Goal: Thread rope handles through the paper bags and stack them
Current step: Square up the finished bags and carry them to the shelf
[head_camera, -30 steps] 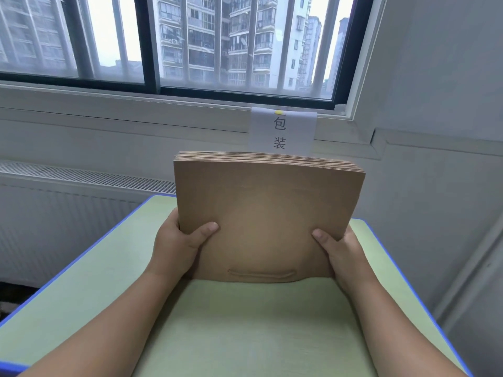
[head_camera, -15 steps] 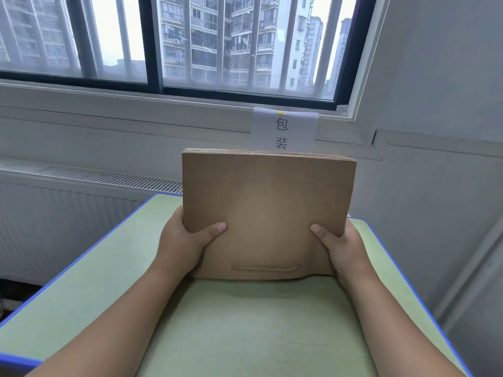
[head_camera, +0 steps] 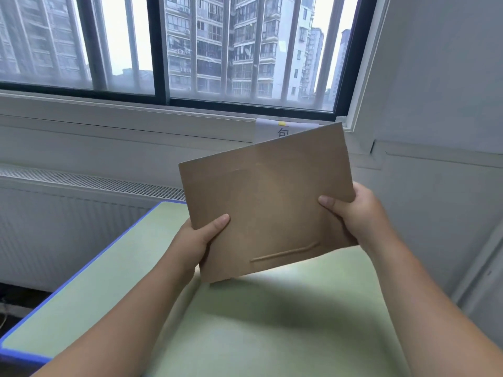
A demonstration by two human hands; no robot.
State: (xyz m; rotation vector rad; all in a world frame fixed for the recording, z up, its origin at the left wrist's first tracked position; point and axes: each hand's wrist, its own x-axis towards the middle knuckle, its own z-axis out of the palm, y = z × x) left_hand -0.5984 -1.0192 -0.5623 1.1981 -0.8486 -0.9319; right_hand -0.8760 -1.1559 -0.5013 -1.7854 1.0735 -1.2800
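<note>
Above table (head_camera: 272,336), L hand (head_camera: 194,240) & R hand (head_camera: 353,210) grip tilted bags (head_camera: 266,202).

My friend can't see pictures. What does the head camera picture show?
A left hand and a right hand hold flat brown paper bags by the lower sides, tilted with the right side higher, over a pale green table. Behind is a barred window with tall buildings outside.

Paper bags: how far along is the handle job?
Done: nothing visibly; no rope shows anywhere. In hand: the left hand and right hand grip the flat brown paper bags, tilted above the green table. Left: seemingly everything, threading handles and then stacking.
</note>
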